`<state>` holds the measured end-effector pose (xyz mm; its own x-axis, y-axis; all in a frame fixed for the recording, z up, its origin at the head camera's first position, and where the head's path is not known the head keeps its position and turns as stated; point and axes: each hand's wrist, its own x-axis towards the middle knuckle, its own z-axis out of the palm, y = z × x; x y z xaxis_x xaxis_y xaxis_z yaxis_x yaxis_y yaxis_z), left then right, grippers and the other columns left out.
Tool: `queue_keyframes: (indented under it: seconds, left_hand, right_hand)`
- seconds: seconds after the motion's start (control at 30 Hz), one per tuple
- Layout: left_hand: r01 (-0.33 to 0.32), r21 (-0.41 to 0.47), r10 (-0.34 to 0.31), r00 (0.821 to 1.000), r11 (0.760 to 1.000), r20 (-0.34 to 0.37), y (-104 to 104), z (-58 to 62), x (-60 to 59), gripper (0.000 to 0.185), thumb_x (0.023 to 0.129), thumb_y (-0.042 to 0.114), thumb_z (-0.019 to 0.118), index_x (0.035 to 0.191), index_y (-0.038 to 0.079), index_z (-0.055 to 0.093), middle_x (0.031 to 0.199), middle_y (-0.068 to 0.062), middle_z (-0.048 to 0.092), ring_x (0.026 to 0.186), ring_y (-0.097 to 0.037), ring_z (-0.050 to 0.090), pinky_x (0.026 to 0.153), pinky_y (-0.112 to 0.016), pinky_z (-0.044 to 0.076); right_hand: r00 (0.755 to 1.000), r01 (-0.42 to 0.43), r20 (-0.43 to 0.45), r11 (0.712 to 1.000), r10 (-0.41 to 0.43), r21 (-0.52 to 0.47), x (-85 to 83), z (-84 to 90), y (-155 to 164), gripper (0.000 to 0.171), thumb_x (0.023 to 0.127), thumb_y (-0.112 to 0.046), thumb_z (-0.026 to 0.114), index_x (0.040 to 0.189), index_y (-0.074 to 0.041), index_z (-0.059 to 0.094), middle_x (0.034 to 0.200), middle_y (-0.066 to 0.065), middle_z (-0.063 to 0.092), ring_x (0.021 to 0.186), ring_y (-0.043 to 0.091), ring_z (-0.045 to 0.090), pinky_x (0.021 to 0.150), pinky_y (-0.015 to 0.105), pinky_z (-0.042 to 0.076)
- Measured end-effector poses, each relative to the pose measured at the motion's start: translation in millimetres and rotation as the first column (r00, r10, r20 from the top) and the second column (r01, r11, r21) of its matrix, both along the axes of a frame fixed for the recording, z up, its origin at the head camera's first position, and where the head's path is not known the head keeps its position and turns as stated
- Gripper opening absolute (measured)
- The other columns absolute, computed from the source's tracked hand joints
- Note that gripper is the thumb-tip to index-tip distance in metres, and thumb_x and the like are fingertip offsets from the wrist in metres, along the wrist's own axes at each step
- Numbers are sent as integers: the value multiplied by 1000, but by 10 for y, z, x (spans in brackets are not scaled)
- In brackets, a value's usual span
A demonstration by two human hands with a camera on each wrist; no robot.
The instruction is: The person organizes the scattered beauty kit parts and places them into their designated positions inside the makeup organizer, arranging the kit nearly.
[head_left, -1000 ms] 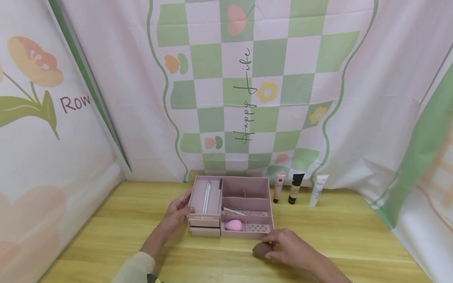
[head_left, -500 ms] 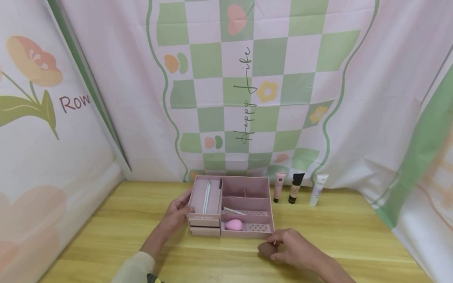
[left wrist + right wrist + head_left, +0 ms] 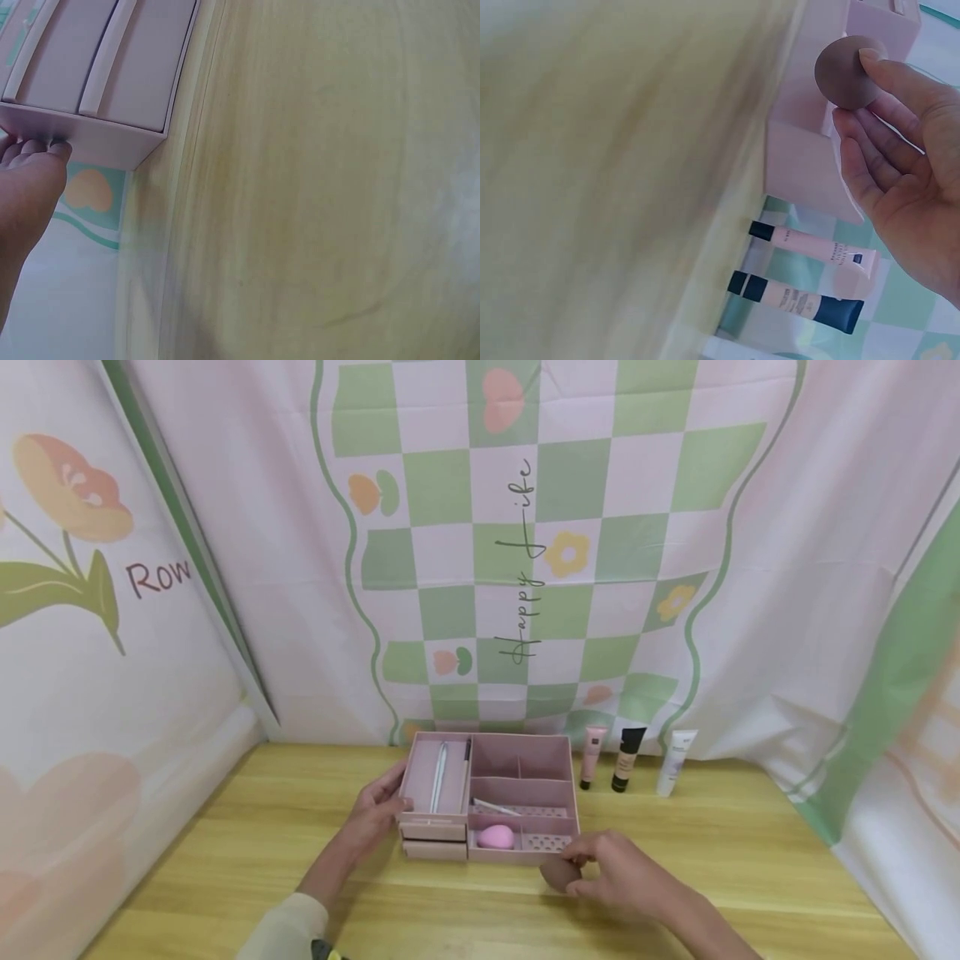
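A pink desktop organizer (image 3: 510, 857) stands at the back middle of the table. Against its left side wall rest the fingers of my left hand (image 3: 372, 812), close to two small drawers (image 3: 146, 67). My right hand (image 3: 626, 874) pinches a brown makeup sponge (image 3: 844, 71) between thumb and fingertips. The sponge is just in front of the organizer's front right corner, near rim height. In the front left compartment on the organizer's right half lies a pink makeup sponge (image 3: 496, 837). Beside it, the small front right compartment has a dotted bottom (image 3: 546, 843).
To the right of the organizer stand a pink tube (image 3: 592, 758), a black and beige tube (image 3: 627, 760) and a white tube (image 3: 676, 763). Slim silvery sticks (image 3: 438, 777) lie on the organizer's left top. A white stick (image 3: 495, 807) leans in the middle compartment. A patterned curtain (image 3: 570, 610) hangs behind.
My right hand first drifted slightly right with the brown sponge, then rose and came back left, closer to the organizer's front edge. The left hand and organizer have stayed put.
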<state>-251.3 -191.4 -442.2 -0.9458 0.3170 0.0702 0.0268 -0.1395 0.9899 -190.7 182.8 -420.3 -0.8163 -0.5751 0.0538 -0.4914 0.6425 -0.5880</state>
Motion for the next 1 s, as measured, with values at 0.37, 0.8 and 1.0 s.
queue_keyframes:
  seconds: [0.37, 0.8, 1.0]
  left_hand:
    - [1, 14, -1, 1000, 1000, -7, -13, -30, -16, 76, 88, -2, 52, 156, 5, 17, 166, -14, 8, 154, -31, 11, 122, -38, 20]
    - [-12, 8, 12, 1000, 1000, -7, -8, -22, -14, 75, 89, 0, 53, 155, 4, 18, 166, -14, 9, 154, -31, 11, 123, -40, 17]
    - [-18, 18, 18, 1000, 1000, 1, -12, -29, -17, 75, 89, -1, 53, 155, 4, 18, 166, -14, 9, 154, -31, 11, 123, -39, 16]
  right_hand:
    - [992, -23, -122, 1000, 24, 4, -191, 148, -52, 25, 81, -15, 74, 106, -10, 74, 88, -4, 74, 79, -2, 61, 65, 19, 57]
    - [993, 13, -120, 999, -10, 29, -444, 187, -152, 34, 77, -14, 78, 107, 0, 72, 81, 0, 71, 67, -3, 53, 57, 15, 50]
    - [994, 7, -106, 999, -3, 45, -494, 149, -182, 34, 77, -13, 78, 108, 1, 72, 80, 2, 71, 66, -2, 55, 56, 15, 50]
